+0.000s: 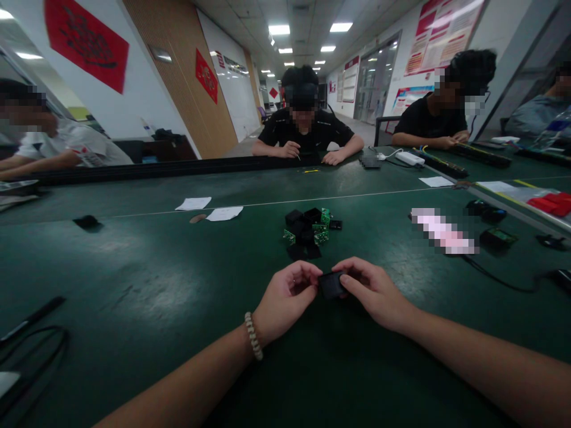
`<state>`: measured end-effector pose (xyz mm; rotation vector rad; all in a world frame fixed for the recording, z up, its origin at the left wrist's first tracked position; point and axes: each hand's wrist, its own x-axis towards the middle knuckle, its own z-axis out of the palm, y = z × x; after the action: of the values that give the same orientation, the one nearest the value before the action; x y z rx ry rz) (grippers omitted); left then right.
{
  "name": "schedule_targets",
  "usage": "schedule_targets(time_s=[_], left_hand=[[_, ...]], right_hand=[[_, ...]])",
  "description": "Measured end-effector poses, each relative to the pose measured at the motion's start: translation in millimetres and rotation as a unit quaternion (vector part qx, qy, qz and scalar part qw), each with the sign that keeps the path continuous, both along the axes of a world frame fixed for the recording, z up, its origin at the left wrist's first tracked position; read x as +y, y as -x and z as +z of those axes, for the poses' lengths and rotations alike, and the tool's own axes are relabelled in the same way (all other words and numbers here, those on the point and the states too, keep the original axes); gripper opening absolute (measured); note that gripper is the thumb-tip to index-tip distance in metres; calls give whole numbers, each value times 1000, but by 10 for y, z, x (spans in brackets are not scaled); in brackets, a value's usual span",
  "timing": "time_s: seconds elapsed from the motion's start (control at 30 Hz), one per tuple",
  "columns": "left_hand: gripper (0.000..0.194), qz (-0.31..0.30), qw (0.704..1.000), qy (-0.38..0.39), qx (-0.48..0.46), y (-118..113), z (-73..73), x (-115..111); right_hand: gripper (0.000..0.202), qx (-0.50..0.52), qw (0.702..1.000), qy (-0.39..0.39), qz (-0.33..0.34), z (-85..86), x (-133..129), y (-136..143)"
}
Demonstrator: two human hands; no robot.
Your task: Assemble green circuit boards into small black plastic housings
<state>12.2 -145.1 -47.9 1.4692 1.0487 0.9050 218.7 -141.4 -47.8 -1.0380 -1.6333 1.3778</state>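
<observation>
Between my two hands is a small black plastic case (331,286), held just above the green table. My right hand (375,291) grips its right side between thumb and fingers. At its left edge, my left hand (288,297) pinches with thumb and fingertips; a beaded bracelet circles that wrist. Beyond the hands lies a pile of black plastic housings (306,229) mixed with small green circuit boards (321,238). Whether anything sits inside the held case cannot be made out.
White paper slips (225,213) lie left of the pile. At right are a blurred-out phone-like object (441,230), a cable (499,278) and a black-and-green part (498,239). A black cable (57,339) lies at left. Several people sit around the green table (147,285).
</observation>
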Motion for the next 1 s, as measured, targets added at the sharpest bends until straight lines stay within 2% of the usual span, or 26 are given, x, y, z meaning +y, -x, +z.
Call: schedule_targets(time_s=[1.0], left_hand=[[17,6,1000,-12,21,12,12,-7]], right_hand=[[21,-3,1000,-5,6,-29,4,-21]])
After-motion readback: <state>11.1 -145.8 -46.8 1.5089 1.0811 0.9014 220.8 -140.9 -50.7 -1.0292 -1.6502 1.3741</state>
